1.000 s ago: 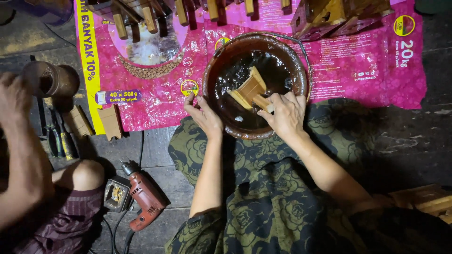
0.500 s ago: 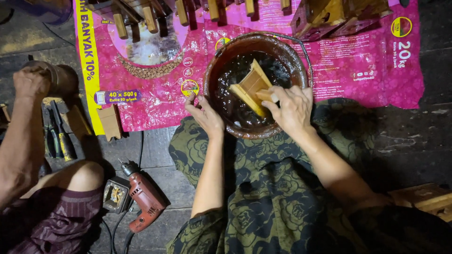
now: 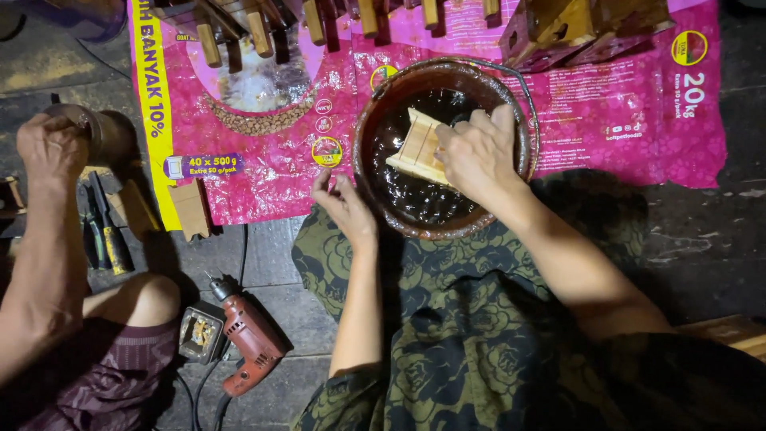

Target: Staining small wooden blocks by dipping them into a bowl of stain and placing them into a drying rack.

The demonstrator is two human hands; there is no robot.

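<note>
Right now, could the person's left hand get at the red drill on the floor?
Probably yes. The left hand rests on the bowl's rim, holding nothing, and the red drill lies beside the left forearm with bare floor between.

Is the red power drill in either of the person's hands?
No: the red power drill lies on the floor, the right hand holds a wooden piece.

A wooden piece point(image 3: 419, 148) lies in the bowl point(image 3: 383, 120), drill point(image 3: 247, 339) well left.
</note>
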